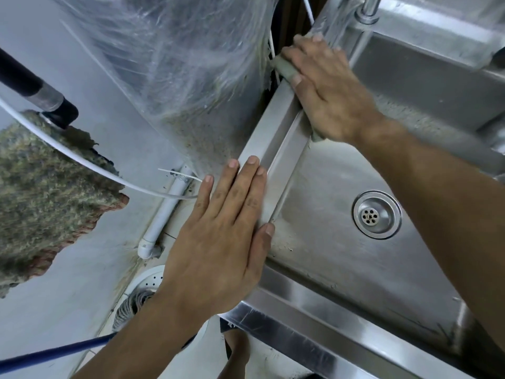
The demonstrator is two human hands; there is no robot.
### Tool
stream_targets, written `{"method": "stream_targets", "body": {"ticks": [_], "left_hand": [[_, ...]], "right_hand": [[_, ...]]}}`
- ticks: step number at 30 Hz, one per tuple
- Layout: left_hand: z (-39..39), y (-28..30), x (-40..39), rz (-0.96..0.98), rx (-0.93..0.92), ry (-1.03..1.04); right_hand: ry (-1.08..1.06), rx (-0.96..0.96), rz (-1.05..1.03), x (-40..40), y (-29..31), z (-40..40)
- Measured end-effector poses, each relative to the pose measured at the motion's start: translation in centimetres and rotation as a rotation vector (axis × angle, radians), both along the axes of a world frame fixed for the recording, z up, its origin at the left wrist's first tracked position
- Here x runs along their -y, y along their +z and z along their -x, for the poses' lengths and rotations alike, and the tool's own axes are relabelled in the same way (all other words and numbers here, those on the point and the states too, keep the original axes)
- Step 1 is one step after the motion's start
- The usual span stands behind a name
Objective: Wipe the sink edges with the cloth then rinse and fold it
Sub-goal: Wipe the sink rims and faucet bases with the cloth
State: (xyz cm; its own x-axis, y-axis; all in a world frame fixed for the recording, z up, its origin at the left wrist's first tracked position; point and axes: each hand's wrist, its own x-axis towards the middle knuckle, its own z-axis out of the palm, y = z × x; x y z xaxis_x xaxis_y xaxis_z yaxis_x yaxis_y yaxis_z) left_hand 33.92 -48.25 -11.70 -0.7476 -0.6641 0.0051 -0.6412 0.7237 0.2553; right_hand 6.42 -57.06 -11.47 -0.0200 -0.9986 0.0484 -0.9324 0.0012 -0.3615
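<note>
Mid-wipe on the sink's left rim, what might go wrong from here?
1. The right hand presses the cloth at the rim's far corner, beside a gap by the plastic sheeting; the cloth may slip in or snag there.
2. The left hand lies flat on the sink rim in the wipe's path, so the hands may collide.
3. Grit near the drain could soil the cloth again.
</note>
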Motion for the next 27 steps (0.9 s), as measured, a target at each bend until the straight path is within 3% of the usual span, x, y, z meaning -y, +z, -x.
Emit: {"method": "stream_targets", "body": {"ticks": [8, 15, 21, 27], "left_hand": [[6.6, 0.5, 5.8, -0.036, 0.018, 0.067], [7.0, -0.8, 6.0, 0.075, 0.001, 0.06], [7.0, -0.7, 6.0, 0.047, -0.006, 0.058], [10.7, -0.1, 9.7, 0.01, 0.085, -0.006]], "right_hand": [[-0.07, 0.084, -0.034, -1.2, -0.3, -1.3], [0.009, 0.009, -0.007, -0.8, -0.6, -0.5], [-0.139, 0.043, -0.033, 3.6, 0.2, 4.0], [-0.177, 0.1, -0.041, 2.1, -0.3, 1.9]]}}
